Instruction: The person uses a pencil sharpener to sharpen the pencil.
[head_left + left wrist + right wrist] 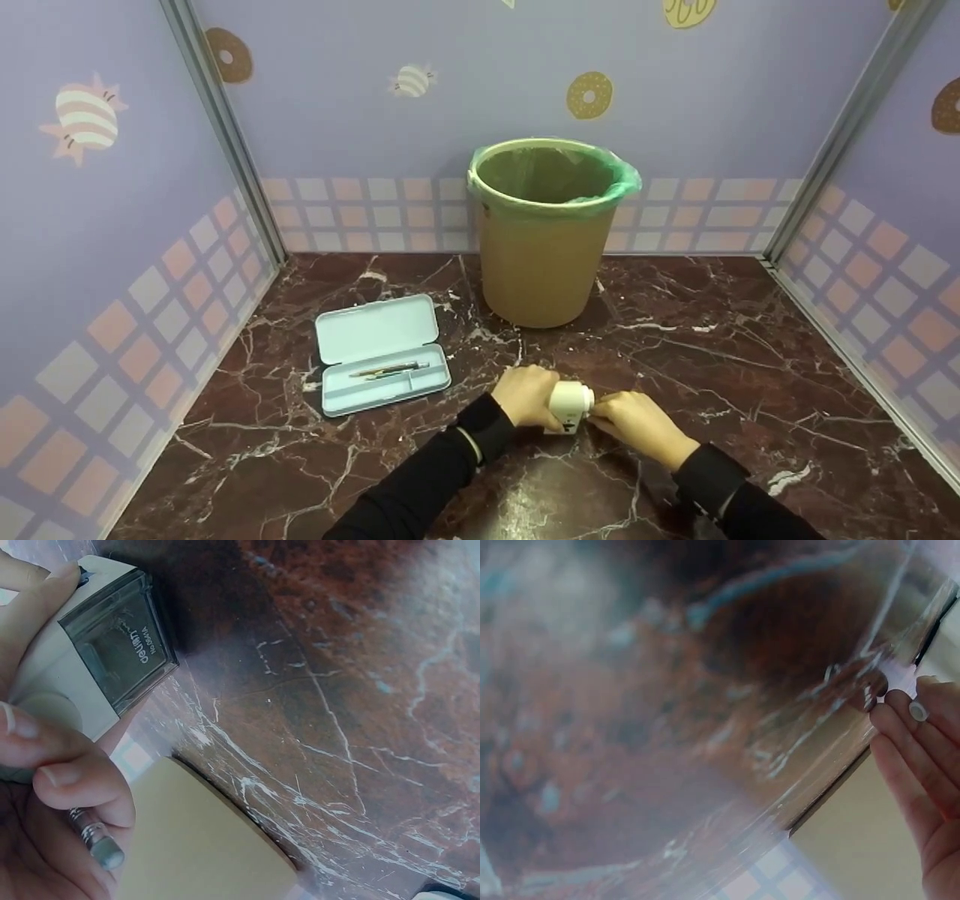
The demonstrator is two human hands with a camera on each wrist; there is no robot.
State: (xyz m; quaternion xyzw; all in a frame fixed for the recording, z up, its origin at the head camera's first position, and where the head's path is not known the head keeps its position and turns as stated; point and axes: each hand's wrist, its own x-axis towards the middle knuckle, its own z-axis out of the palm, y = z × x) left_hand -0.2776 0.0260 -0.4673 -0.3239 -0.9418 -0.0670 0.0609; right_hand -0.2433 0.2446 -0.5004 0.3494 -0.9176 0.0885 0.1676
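Observation:
My left hand (527, 397) grips a white pencil sharpener (571, 401) low over the dark marble tabletop. In the left wrist view the sharpener's smoky clear shavings box (120, 641) shows, with lettering on it. At the round white end of the sharpener is my right hand (637, 424), its fingers pinching a pencil. Only the pencil's eraser end (105, 849) with its metal band sticks out past the fingers; the shaft is mostly hidden. From the right wrist, the pale eraser tip (919, 711) shows between the fingers.
To the left lies an open light blue pencil case (379, 322), with a few pens (390, 369) in its tray. A tan trash bin (544, 262) with a green liner stands behind the hands, near the back wall. Patterned panels (112, 300) enclose the tabletop.

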